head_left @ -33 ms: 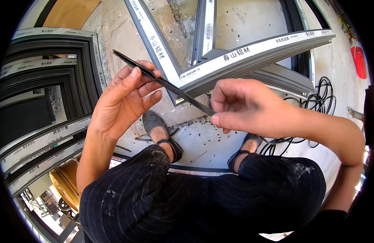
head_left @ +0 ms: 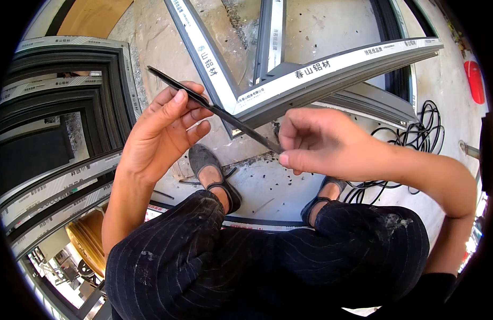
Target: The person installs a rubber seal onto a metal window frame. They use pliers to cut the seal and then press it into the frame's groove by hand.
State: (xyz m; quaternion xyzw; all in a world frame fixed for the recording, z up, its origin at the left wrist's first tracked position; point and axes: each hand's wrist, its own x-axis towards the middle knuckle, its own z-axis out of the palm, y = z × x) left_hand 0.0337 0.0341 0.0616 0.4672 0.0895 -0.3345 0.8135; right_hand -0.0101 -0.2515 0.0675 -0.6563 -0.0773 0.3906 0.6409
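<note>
A thin, stiff-looking black strip [head_left: 241, 126] slants across the middle, its far end up to the left. My left hand [head_left: 150, 130] pinches it between thumb and fingers, palm turned partly up. At the strip's lower right end, my right hand [head_left: 331, 144] is closed with thumb against curled fingers. The exact grip there is partly hidden behind the fingers. Just beyond the strip lies the corner of a dark grey metal frame [head_left: 331, 88] faced with white printed film. From this view the strip crosses in front of that corner.
More filmed dark frames [head_left: 89, 53] are stacked at the left. A coiled black cable [head_left: 427, 130] lies on the floor at right, and a red object [head_left: 474, 82] stands at far right. Black scraps [head_left: 262, 184] litter the floor between my shoes. A yellow-brown round object [head_left: 86, 237] sits lower left.
</note>
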